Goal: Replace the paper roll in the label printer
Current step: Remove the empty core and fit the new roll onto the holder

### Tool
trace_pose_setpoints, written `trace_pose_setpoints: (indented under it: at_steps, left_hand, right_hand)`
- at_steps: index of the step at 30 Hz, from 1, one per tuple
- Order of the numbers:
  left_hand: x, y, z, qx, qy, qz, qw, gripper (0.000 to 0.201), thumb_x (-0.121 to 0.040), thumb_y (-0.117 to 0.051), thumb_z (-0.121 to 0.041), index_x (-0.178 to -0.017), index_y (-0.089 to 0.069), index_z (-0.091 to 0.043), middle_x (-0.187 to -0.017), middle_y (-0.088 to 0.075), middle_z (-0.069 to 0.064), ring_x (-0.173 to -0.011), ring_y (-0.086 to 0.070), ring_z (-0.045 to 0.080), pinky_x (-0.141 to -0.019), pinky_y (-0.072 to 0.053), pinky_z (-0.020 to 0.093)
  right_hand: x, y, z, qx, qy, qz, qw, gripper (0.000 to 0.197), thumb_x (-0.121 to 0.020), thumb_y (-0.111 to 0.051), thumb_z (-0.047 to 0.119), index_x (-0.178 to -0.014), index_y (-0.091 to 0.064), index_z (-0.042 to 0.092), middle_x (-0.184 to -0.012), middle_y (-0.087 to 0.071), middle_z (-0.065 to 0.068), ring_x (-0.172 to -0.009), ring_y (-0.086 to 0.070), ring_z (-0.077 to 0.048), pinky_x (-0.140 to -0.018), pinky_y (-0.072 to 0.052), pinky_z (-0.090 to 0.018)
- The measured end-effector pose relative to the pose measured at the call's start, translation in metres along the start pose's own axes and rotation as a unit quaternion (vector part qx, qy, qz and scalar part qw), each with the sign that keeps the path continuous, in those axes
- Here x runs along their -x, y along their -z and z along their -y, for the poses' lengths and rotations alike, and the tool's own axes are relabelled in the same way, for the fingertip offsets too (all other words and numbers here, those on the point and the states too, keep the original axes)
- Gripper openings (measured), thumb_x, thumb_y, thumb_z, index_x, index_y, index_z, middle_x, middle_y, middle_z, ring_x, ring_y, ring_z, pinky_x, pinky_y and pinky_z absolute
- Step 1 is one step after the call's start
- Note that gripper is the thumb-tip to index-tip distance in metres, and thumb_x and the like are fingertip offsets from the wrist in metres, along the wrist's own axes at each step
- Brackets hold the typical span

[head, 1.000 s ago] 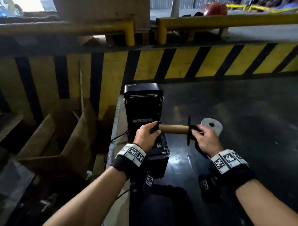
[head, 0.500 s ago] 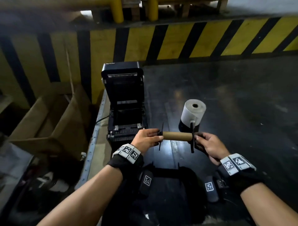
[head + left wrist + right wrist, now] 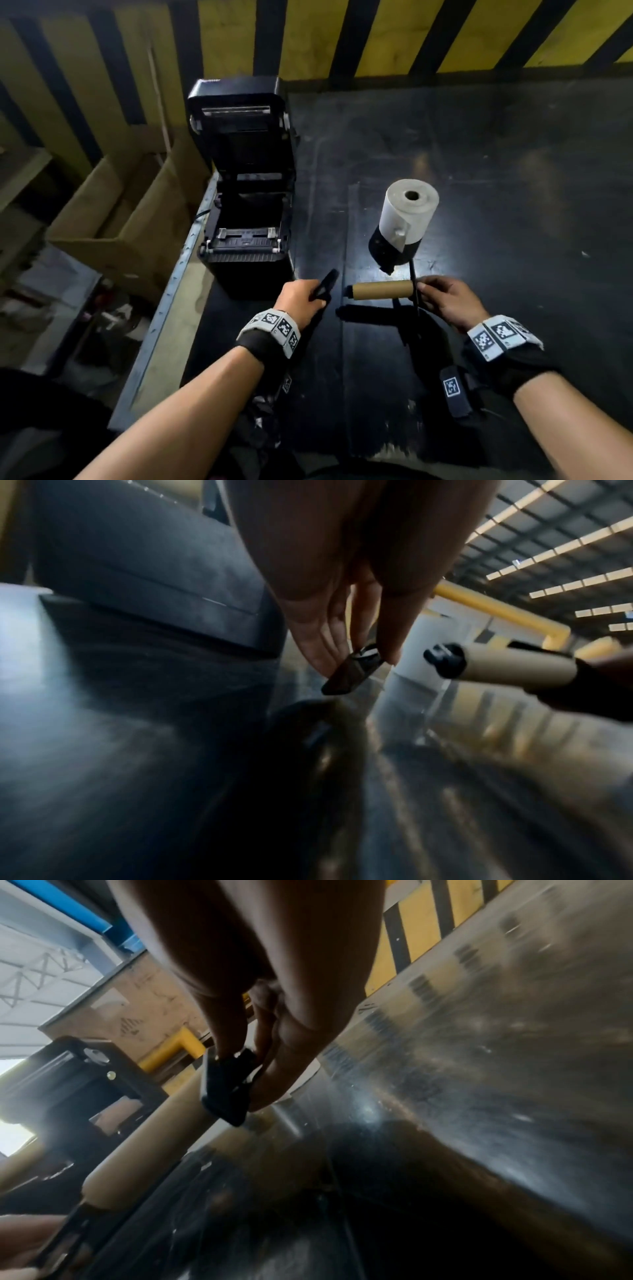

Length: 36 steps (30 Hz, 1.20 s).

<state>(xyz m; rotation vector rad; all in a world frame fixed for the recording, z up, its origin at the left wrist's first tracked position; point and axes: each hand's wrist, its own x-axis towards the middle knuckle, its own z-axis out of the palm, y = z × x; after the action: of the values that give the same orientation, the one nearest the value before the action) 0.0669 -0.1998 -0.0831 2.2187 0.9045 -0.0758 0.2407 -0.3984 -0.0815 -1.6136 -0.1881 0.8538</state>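
The black label printer [image 3: 245,219] stands with its lid raised and its roll bay bare, at the table's left edge. A fresh white paper roll [image 3: 409,209] stands on end to its right. My left hand [image 3: 305,296] pinches a black flange plate [image 3: 325,284], also seen as the flange plate [image 3: 352,669], now off the spindle. My right hand [image 3: 442,298] holds the black spindle's end by its other flange [image 3: 227,1085]; the empty brown cardboard core [image 3: 382,289] sits on the spindle, level above the table, with the spindle's bare black tip [image 3: 445,660] pointing at my left hand.
The black table [image 3: 513,171] extends right and back to a yellow-and-black striped barrier [image 3: 376,34]. Open cardboard boxes [image 3: 113,219] sit below the table's metal left edge [image 3: 171,301]. A cable leaves the printer's left side.
The spindle with the core came out of the printer toward me. My left hand pulled the left flange off the spindle's end, and a gap now shows between flange and core.
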Motion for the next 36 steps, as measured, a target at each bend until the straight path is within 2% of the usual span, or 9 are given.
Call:
trace_pose_setpoints:
  at_steps: [4,9,12,19,24,27,30,33,36]
  left_hand:
    - [-0.001,-0.011,0.008,-0.094,-0.005,0.003,0.996,0.031,-0.078,-0.064,-0.013,-0.108,-0.063,-0.005,-0.113,-0.061,0.016,-0.107,-0.056,0.032,-0.092,-0.040,0.030]
    - [0.001,-0.004,-0.001,-0.062,-0.010,-0.029,0.998,0.050,-0.071,-0.074,-0.017,-0.118,-0.059,-0.006,-0.121,-0.056,0.016,-0.113,-0.053,0.030,-0.097,-0.039,0.028]
    - [0.002,0.013,-0.023,0.016,-0.052,-0.012,0.998,0.065,-0.067,-0.080,-0.023,-0.126,-0.054,-0.012,-0.119,-0.062,0.009,-0.108,-0.058,0.018,-0.092,-0.041,0.019]
    - [-0.004,0.026,-0.066,0.045,-0.114,-0.036,0.992,0.035,-0.072,-0.076,-0.023,-0.105,-0.069,-0.016,-0.099,-0.073,0.003,-0.083,-0.061,0.008,-0.067,-0.038,-0.003]
    - [-0.011,0.029,-0.050,0.053,-0.111,-0.063,0.990,0.027,-0.072,-0.077,-0.023,-0.097,-0.072,-0.018,-0.075,-0.066,-0.006,-0.068,-0.057,0.005,-0.067,-0.042,0.017]
    - [-0.014,0.031,-0.031,0.099,-0.078,-0.061,0.990,0.020,-0.067,-0.081,-0.022,-0.086,-0.073,-0.024,-0.060,-0.067,-0.016,-0.060,-0.058,-0.004,-0.066,-0.047,0.020]
    - [-0.017,0.030,-0.020,0.131,-0.039,-0.077,0.988,0.020,-0.059,-0.083,-0.028,-0.072,-0.072,-0.037,-0.063,-0.071,-0.014,-0.073,-0.067,0.011,-0.075,-0.050,0.024]
    - [-0.014,0.016,-0.024,0.105,-0.035,-0.075,0.991,0.022,-0.066,-0.081,-0.022,-0.087,-0.075,-0.019,-0.076,-0.071,0.002,-0.079,-0.068,0.019,-0.071,-0.048,0.016]
    - [-0.006,-0.006,-0.033,0.034,-0.044,-0.029,0.998,0.026,-0.073,-0.076,-0.019,-0.097,-0.073,-0.011,-0.084,-0.070,0.001,-0.082,-0.063,0.009,-0.062,-0.042,0.003]
  right_hand:
    - [-0.007,-0.004,-0.005,0.033,-0.002,0.018,0.999,0.013,-0.089,-0.049,-0.005,-0.087,-0.060,0.001,-0.045,-0.063,0.005,-0.039,-0.056,0.001,-0.043,-0.045,-0.007]
    - [-0.007,-0.004,0.008,0.015,0.016,0.042,0.999,0.015,-0.089,-0.048,-0.005,-0.085,-0.060,0.003,-0.071,-0.061,-0.009,-0.047,-0.063,0.000,-0.051,-0.051,-0.008]
    - [-0.010,-0.002,0.019,-0.002,0.027,0.054,0.998,0.015,-0.090,-0.047,-0.005,-0.088,-0.060,0.002,-0.074,-0.058,-0.012,-0.048,-0.063,-0.001,-0.053,-0.052,-0.009]
    - [-0.019,0.003,0.044,-0.007,0.059,0.074,0.996,0.015,-0.089,-0.049,-0.002,-0.097,-0.062,0.000,-0.080,-0.062,-0.011,-0.055,-0.065,-0.003,-0.061,-0.055,-0.013]
    - [-0.022,0.033,0.057,0.039,0.089,0.028,0.995,0.023,-0.090,-0.047,-0.005,-0.109,-0.057,-0.011,-0.084,-0.061,-0.012,-0.053,-0.063,0.003,-0.057,-0.052,-0.009]
    - [-0.026,0.063,0.058,0.027,0.080,-0.013,0.996,0.025,-0.090,-0.045,-0.007,-0.112,-0.054,-0.015,-0.082,-0.062,-0.013,-0.051,-0.065,0.002,-0.056,-0.053,-0.008]
    - [-0.031,0.082,0.048,0.033,0.035,-0.034,0.998,0.025,-0.089,-0.046,-0.008,-0.111,-0.054,-0.016,-0.062,-0.067,-0.004,-0.045,-0.064,-0.003,-0.051,-0.053,-0.010]
    - [-0.027,0.079,0.035,0.164,0.012,0.005,0.986,0.022,-0.089,-0.051,-0.004,-0.105,-0.059,-0.014,-0.077,-0.067,-0.015,-0.048,-0.063,-0.001,-0.055,-0.052,-0.011]
    - [-0.030,0.071,0.018,0.335,0.041,0.018,0.941,0.019,-0.088,-0.056,0.007,-0.099,-0.068,-0.003,-0.103,-0.070,-0.023,-0.079,-0.066,-0.019,-0.078,-0.052,-0.029]
